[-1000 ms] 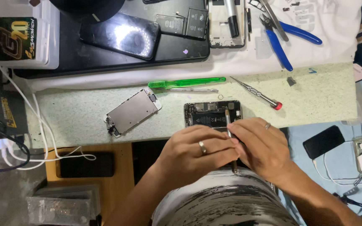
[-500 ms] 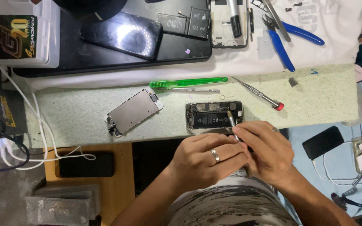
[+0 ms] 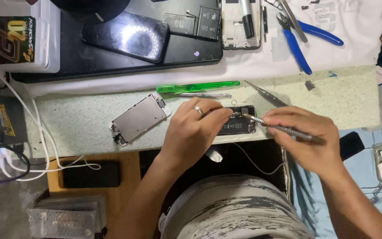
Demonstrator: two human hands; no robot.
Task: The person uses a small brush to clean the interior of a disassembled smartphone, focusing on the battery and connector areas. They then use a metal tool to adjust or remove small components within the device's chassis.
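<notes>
Two hands meet over an opened phone body that lies flat at the near edge of the pale speckled bench, close to the person so the wrists can work just past the bench edge. The left hand lies on the phone's left part, fingers curled and pressing down, apparently to keep it from sliding; a ring sits on one finger. The right hand pinches a slim metal screwdriver like a pen, fingers closed narrowly round its knurled shaft, the tip slanted down toward the phone's upper right corner; whether the tip actually touches a screw is too small to tell. Just left of the phone, the detached screen assembly rests face down and tilted, set aside yet near. Beyond the hands, a green toothbrush and a thin metal rod lie side by side along the bench, and tweezers lie slantwise beside them, all within easy reach. Farther back, a dark phone lies on a black mat with a battery beside it, and blue-handled pliers sit on white cloth at the right.
</notes>
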